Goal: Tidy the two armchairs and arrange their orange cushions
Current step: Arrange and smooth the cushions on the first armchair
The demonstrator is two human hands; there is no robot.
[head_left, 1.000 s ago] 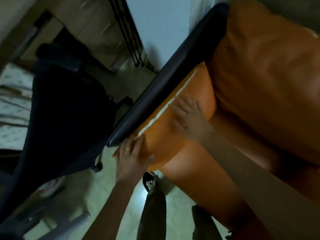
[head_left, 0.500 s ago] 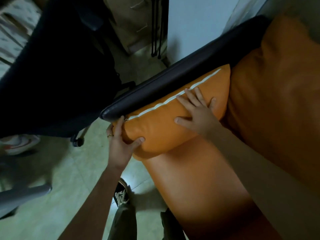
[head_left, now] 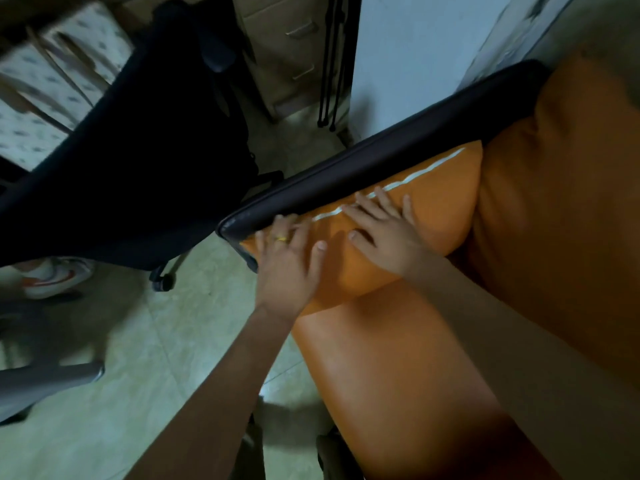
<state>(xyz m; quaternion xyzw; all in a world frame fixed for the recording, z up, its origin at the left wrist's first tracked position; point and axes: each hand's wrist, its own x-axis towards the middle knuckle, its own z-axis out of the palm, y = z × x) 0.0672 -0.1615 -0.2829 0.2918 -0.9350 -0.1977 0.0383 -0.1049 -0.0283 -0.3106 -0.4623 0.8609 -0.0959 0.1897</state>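
Note:
A small orange cushion [head_left: 440, 206] with a white stripe lies along the inside of the armchair's dark armrest [head_left: 363, 168]. It sits on the orange seat cushion [head_left: 398, 358], and a large orange back cushion [head_left: 561, 202] rises on the right. My left hand [head_left: 289, 265] lies flat on the cushion's near end, fingers spread, a ring on one finger. My right hand [head_left: 384, 230] presses flat on the cushion's middle, fingertips at the white stripe.
A dark office chair [head_left: 138, 161] on castors stands left of the armrest. A wooden drawer unit [head_left: 287, 57] and a white wall [head_left: 408, 57] are behind. A shoe [head_left: 55, 275] lies on the tiled floor at the left. My legs show at the bottom.
My left hand has gone from gripping the cushion's end, thumb below, to lying flat on top of it. My right hand has stayed on the cushion's middle. The view has shifted.

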